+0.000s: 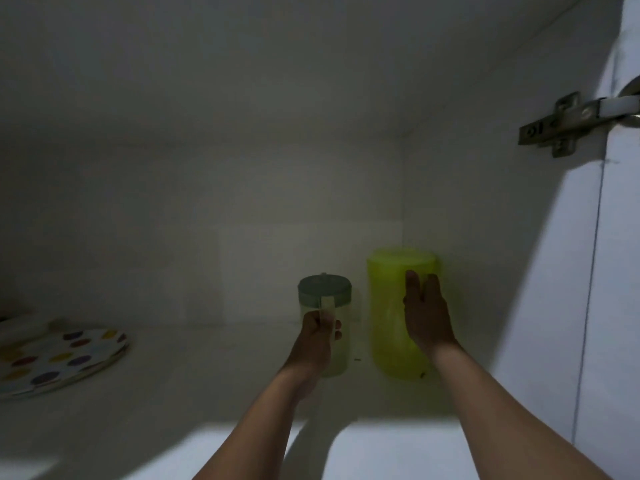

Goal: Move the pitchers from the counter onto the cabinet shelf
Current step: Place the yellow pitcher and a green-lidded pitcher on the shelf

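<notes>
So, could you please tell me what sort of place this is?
Probably the inside of a kitchen cabinet: white walls, a door hinge, and a shelf holding a spotted plate and two pitchers.

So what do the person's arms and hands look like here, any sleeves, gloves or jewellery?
Both forearms are bare up to the frame edge: no sleeves show. The left hand and right hand wear no gloves. No watch, bracelet or ring is visible, though the cabinet is dim and the picture soft, so small items could be missed.
</notes>
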